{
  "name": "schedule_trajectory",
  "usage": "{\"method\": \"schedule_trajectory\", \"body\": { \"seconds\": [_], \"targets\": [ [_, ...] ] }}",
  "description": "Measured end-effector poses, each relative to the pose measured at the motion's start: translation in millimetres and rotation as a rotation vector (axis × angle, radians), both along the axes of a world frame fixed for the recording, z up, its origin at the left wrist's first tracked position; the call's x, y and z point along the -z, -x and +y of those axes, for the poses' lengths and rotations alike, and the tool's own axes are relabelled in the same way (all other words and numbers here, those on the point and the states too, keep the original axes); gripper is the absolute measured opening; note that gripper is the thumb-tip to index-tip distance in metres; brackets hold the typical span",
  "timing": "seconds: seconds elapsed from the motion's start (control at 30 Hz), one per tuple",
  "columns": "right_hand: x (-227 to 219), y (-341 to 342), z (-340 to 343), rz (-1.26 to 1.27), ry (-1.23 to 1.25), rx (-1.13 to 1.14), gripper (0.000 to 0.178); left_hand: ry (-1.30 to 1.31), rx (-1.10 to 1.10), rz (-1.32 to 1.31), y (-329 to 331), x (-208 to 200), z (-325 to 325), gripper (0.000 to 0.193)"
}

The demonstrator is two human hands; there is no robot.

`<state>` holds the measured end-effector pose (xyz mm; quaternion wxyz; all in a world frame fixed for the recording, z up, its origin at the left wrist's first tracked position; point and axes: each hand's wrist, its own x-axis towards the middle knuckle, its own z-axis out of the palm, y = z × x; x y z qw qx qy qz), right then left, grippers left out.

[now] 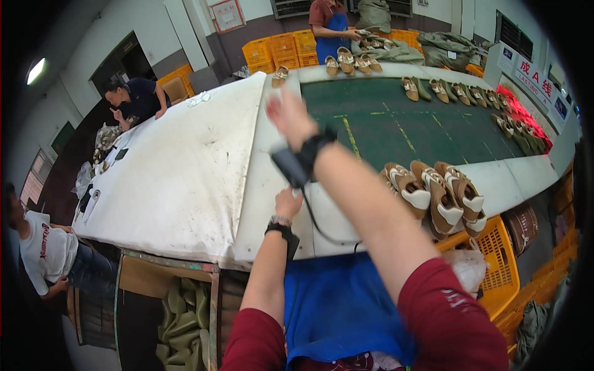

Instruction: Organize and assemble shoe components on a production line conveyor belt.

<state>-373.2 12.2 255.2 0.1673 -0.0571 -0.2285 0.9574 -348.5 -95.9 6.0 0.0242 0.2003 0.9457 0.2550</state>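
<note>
My right hand reaches forward over the white table edge beside the green conveyor belt. It is smeared by motion, so its fingers and anything in them cannot be made out. A black strap and a dark box-shaped device with a cable sit at that wrist. Just below the device, my left hand is closed over the white tabletop; what it holds, if anything, is hidden. Past the right hand stands a tan and white sneaker. Several similar sneakers stand beside my right forearm.
More sneakers line the far ledge, and others stand with green shoe lasts along the belt. A white-covered table spreads left, above a bin of green lasts. A yellow crate sits right. Three other people are around.
</note>
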Motion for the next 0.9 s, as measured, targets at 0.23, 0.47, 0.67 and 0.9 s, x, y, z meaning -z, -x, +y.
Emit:
{"method": "schedule_trajectory", "body": {
  "seconds": [0.23,0.47,0.67,0.9],
  "targets": [
    [239.2,-69.3,10.1,-0.602,-2.006,0.153,0.043,0.429,-0.040,-0.297,-30.3,-9.3,0.3,0.080],
    [273.8,-79.9,14.4,-0.558,-2.099,0.400,0.033,0.587,0.099,-0.377,8.7,-19.2,13.5,0.102],
    [278.4,-77.8,15.7,-0.523,-2.097,0.417,0.032,0.581,0.114,-0.387,15.3,-15.4,12.9,0.108],
    [276.2,-78.2,16.0,-0.496,-2.133,0.373,0.035,0.586,0.107,-0.385,16.2,-18.7,10.6,0.110]
  ]
}}
